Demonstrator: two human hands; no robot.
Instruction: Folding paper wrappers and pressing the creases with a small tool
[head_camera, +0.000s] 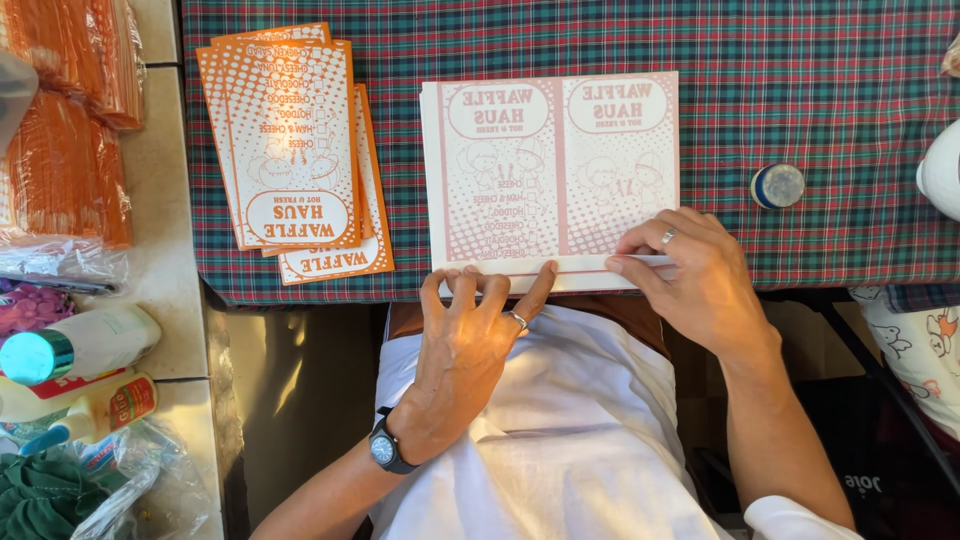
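Observation:
A stack of flat white paper sheets (550, 165) printed in pink lies on the plaid cloth (780, 80) at the table's near edge. My left hand (465, 340), with a ring and a wristwatch, presses its fingertips on the folded bottom strip of the top sheet. My right hand (695, 275), also ringed, pinches the same strip at its right end, fingers flat along the fold. Both hands rest on the paper's near edge.
A fanned pile of orange printed paper bags (290, 150) lies to the left. A small round glue-stick cap (777, 186) stands right of the sheets. Bottles (80, 345) and orange packets (60, 120) sit on the left counter. A white object (942, 170) is at the right edge.

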